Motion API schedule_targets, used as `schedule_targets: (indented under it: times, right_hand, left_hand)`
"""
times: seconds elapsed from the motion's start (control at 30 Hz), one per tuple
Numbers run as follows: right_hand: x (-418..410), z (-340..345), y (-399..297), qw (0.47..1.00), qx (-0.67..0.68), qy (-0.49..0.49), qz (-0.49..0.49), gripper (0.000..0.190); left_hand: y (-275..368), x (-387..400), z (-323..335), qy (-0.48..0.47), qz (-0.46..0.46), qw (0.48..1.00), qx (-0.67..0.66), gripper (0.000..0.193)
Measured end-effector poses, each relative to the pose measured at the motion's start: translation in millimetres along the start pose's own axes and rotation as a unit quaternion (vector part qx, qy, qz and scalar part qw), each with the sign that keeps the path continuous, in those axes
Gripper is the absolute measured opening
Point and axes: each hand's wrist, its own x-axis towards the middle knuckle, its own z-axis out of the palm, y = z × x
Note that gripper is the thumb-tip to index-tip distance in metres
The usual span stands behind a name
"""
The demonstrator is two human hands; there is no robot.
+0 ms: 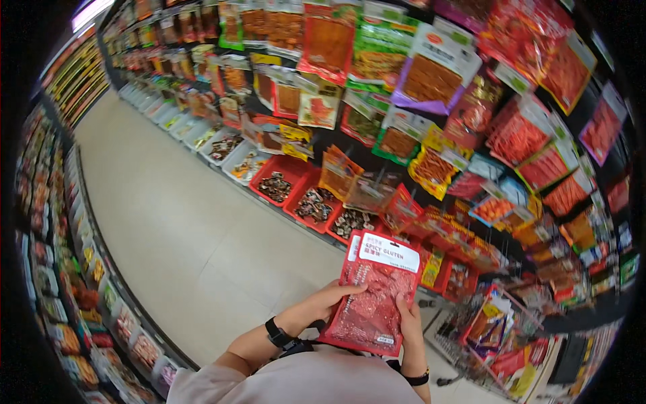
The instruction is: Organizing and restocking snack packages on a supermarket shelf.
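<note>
Two red snack packets (pixel 378 303) with white printed tops are held upright before my chest, one partly behind the other. My left hand (pixel 335 298) grips their left side, thumb on the front. On the right edge is my right hand (pixel 410 315), its thumb also lying against the front. Both wrists wear dark bands. Just beyond the packets, red bins (pixel 282 174) of small wrapped snacks line the foot of a rack of hanging snack bags (pixel 434 78).
A wire shopping cart (pixel 454 338) with packets in it stands at my right. White bins (pixel 222 144) continue along the rack's base. A second shelf row (pixel 121 323) curves along the left, across a pale tiled aisle (pixel 166 202).
</note>
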Motion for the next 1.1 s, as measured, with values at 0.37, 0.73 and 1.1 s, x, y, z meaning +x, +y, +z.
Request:
schedule_targets:
  times: [0.37, 0.73, 1.1]
  right_hand:
    - [-5.3, 29.1, -29.3, 0.997, -0.058, -0.029, -0.046, 0.037]
    - [-15.7, 51.1, -36.6, 0.997, 0.070, -0.026, 0.013, 0.050]
    - [-2.2, 50.0, -23.2, 0.994, 0.084, -0.055, -0.032, 0.037]
  left_hand:
    - [-6.4, -10.5, -10.5, 0.011, 0.077, 0.997, 0.002, 0.038]
    - [4.3, -23.4, -10.9, -0.013, 0.155, 0.985, 0.076, 0.042]
    - [17.3, -28.1, -15.2, -0.115, 0.064, 0.988, -0.087, 0.052]
